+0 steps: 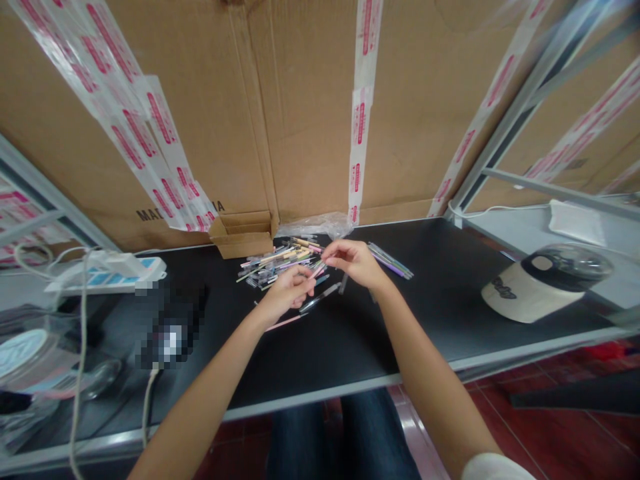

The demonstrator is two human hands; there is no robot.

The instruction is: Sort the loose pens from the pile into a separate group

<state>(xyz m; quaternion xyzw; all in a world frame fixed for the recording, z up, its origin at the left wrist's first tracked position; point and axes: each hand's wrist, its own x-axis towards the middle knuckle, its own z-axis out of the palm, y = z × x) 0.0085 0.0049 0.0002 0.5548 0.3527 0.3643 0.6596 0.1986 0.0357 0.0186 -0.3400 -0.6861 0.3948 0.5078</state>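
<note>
In the head view, my left hand (290,292) is closed on the lower end of a slim pink pen (317,271). My right hand (354,261) pinches at its upper end, thumb and forefinger together. Just behind both hands lies a loose pile of pens and thin sticks (273,263), in clear, tan and grey. A clear pen (320,298) and a thin pink stick (286,323) rest on the black tabletop (330,353) nearer to me. Several purple and grey pens (391,261) lie side by side right of my right hand.
An open cardboard box (245,243) and clear plastic wrap (320,225) stand behind the pile, against taped cardboard. A power strip (115,273), cables and a plastic jar (30,360) are at left. At right sits a cream and black cap-shaped object (530,287) near metal shelf posts.
</note>
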